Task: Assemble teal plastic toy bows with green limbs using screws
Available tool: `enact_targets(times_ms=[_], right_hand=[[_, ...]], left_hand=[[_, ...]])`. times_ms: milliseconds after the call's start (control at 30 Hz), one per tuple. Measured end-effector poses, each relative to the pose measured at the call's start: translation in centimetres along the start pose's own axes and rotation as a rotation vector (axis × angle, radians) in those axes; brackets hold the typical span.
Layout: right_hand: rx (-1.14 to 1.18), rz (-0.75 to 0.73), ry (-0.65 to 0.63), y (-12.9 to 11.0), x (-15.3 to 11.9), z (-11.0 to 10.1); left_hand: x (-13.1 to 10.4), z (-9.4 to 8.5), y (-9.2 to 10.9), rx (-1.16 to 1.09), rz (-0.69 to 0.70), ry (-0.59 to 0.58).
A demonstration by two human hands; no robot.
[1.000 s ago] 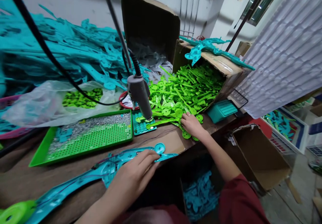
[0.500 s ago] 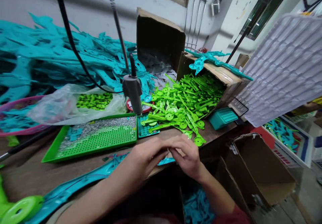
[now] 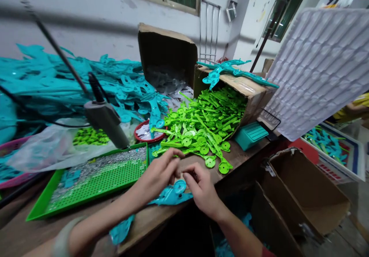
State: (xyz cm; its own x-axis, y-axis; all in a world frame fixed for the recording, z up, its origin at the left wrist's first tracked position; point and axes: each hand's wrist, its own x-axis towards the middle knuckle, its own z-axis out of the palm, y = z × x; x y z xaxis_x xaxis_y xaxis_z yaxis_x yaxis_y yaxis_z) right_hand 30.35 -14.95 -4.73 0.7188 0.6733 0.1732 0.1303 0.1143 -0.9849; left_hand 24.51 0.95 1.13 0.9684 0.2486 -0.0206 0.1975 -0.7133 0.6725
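Observation:
My left hand [image 3: 164,166] hovers over the front of the bench, its index finger stretched out and the others bent and apart. Close to its right, my right hand [image 3: 201,187] has thumb and fingers curled together in a pinch; what is between the fingertips, if anything, is too small to make out. Just below both hands lies a turquoise plastic part [image 3: 170,197] with a round hub, partly covered by the left hand. Another turquoise piece [image 3: 121,230] shows below my left forearm at the bench edge.
A hanging electric screwdriver [image 3: 106,124] tilts over a green perforated tray [image 3: 115,180] of small metal pieces. Bright green plastic arms [image 3: 201,134] spill from a cardboard box [image 3: 256,99]. Turquoise parts [image 3: 72,84] are heaped at back left. A red basket [image 3: 163,136] holds white pieces.
My hands, together before, have come apart. The screwdriver now leans and sits further left in view. The turquoise part's round hub now shows under my hands; the green wheel at lower left is gone from view.

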Motion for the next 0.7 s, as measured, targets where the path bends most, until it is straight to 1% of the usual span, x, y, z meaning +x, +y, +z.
enact_targets(times_ms=[33, 67, 167, 200, 267, 333, 500, 600, 700], right_hand=[[-0.029, -0.003, 0.035, 0.4, 0.5, 0.0], [-0.011, 0.018, 0.064, 0.9, 1.0, 0.0], [0.146, 0.094, 0.117, 1.9, 1.8, -0.2], [0.177, 0.1, 0.131, 2.1, 1.8, -0.2], [0.201, 0.096, 0.156, 2.4, 1.8, -0.5], [0.223, 0.105, 0.17, 2.7, 1.7, -0.8], [0.274, 0.118, 0.229, 3.3, 2.4, -0.7], [0.27, 0.112, 0.214, 3.5, 3.0, -0.1], [0.251, 0.099, 0.211, 3.6, 3.4, 0.2]], left_hand=[[1.9, 0.0, -0.2, 0.052, -0.135, 0.006], [4.0, 0.1, -0.4, 0.117, -0.206, 0.032], [9.7, 0.9, -1.3, 0.257, -0.319, 0.075], [11.1, 1.3, -1.6, 0.287, -0.357, 0.084], [12.9, 2.0, -2.1, 0.325, -0.427, 0.113], [13.5, 2.8, -2.5, 0.34, -0.474, 0.167], [13.1, 4.3, -3.4, 0.293, -0.506, 0.309], [13.1, 4.5, -3.6, 0.211, -0.522, 0.376], [13.1, 4.1, -3.6, 0.118, -0.553, 0.459]])
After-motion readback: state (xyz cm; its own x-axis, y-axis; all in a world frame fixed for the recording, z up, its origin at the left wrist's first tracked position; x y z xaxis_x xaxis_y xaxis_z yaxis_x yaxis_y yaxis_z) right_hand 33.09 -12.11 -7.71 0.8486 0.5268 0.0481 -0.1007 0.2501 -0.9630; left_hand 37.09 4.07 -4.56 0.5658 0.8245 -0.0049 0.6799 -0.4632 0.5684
